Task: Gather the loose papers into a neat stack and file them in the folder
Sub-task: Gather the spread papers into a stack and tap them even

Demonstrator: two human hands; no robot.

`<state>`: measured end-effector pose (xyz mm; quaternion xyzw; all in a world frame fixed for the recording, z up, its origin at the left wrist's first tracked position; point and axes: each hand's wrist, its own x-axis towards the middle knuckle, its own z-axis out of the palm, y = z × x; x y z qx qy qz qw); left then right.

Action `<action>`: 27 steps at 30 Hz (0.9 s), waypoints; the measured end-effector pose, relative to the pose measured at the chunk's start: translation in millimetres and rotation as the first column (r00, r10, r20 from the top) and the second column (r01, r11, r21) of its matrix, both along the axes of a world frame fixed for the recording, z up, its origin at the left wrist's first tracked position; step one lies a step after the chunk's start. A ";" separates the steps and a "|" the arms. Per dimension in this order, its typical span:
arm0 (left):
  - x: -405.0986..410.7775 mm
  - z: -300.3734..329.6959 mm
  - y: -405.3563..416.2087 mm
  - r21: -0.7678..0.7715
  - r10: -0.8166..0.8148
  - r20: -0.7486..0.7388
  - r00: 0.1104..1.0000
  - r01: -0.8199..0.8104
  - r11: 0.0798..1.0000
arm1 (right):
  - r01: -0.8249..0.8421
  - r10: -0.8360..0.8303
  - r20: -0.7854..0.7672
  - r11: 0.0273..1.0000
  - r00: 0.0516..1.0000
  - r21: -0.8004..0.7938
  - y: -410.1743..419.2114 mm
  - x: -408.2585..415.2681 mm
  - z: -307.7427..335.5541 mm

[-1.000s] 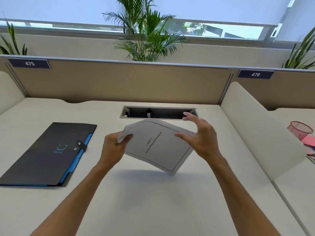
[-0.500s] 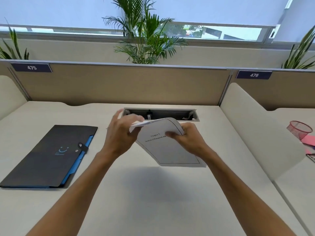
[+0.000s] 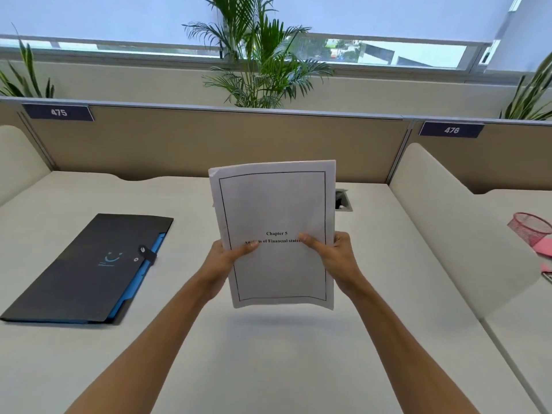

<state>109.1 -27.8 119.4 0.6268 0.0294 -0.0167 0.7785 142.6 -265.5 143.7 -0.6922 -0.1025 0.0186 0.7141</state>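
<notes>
The folder [image 3: 86, 268] is lying flat and closed on the desk [image 3: 268, 363], well off to the left of the left hand [image 3: 222, 258]; its black cover is matte, with a small blue smile printed on it, a strap with a snap crossing its right edge, and blue inner pockets showing along that edge, though what is lying inside them cannot be told. Far to the right of the right hand [image 3: 336, 253], beyond a rounded cream divider [image 3: 454, 228], a pink wire-mesh cup [image 3: 530, 231] is standing on the neighbouring desk with pink paper just beside it; its contents cannot be seen. Just past the right hand, a grey cable slot [image 3: 343, 200] is peeking out from behind the stack of papers [image 3: 274, 204]. Both hands are grasping that stack at its side edges, thumbs pressing on the front page and fingers curling behind, and the stack is standing upright above the desk, not touching it, casting a soft shadow below. The sheets are white and thin, a black border framing the front page with a printed line reading "Chapter 5"; the top edges are lying nearly flush, the upper left corner is slightly bent, and the bottom edge is bowing a little. The desk surface is smooth and pale, spreading out below and between the forearms and across to the folder. A tan fabric partition [image 3: 209, 141] is closing off the far side, with green plants [image 3: 257, 55] rising behind it.
</notes>
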 end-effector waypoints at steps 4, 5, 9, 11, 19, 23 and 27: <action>0.8 -5.6 -12.1 0.118 0.215 0.109 0.971 -0.227 0.967 | 0.107 -0.106 0.015 0.993 0.994 -0.042 7.9 -0.2 -13.0; -0.1 -6.0 -14.1 0.143 0.237 0.142 0.961 -0.257 0.956 | 0.125 -0.124 0.022 0.991 0.992 -0.053 10.0 -0.6 -16.1; -4.8 -4.9 -17.8 0.180 0.265 0.196 0.944 -0.300 0.937 | 0.178 -0.175 0.056 0.983 0.983 -0.047 16.1 -0.8 -25.1; -6.1 -5.8 -16.5 0.177 0.271 0.198 0.942 -0.306 0.935 | 0.181 -0.178 0.062 0.983 0.982 -0.040 17.5 -0.7 -26.7; -14.3 -22.6 -11.3 0.213 0.237 0.170 0.956 -0.271 0.939 | 0.112 -0.113 -0.003 0.990 0.994 -0.085 13.5 -5.9 -42.1; -21.7 -40.0 -9.0 0.220 0.221 0.091 0.971 -0.236 0.947 | 0.012 -0.030 -0.076 0.972 0.997 -0.233 8.0 -12.1 -63.7; -16.2 -39.3 -11.3 0.183 0.279 0.063 0.958 -0.286 0.941 | 0.105 -0.137 -0.110 0.962 0.984 -0.252 8.8 -12.9 -74.5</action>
